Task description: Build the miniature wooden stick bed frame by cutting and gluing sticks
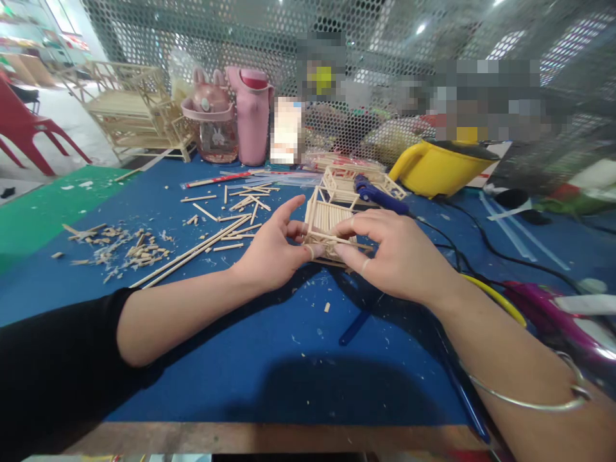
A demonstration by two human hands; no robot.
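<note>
From the head camera, both of your hands meet over a small stick frame (328,224) standing on the blue surface (269,359), just in front of you. Your left hand (272,253) steadies its near left corner, fingers (315,250) pinched narrowly on the lower rail, with the index finger raised clear. Your right hand (399,256) comes over from the other side and pinches a thin stick (344,242) lying across the frame's front, so the piece appears braced from both sides while that stick sits against it. A blue glue gun (380,196) lies just behind the frame, within reach, its cord trailing to the right.

Loose sticks (226,221) and short offcuts (120,247) are spread to the left, well apart from your hands. As for containers: a yellow pot (440,168) stands at the back right; what is in it cannot be seen. A pink bottle (253,115) and a pink rabbit-eared cup (214,125) stand closed at the back, beside a larger stick model (137,109).
</note>
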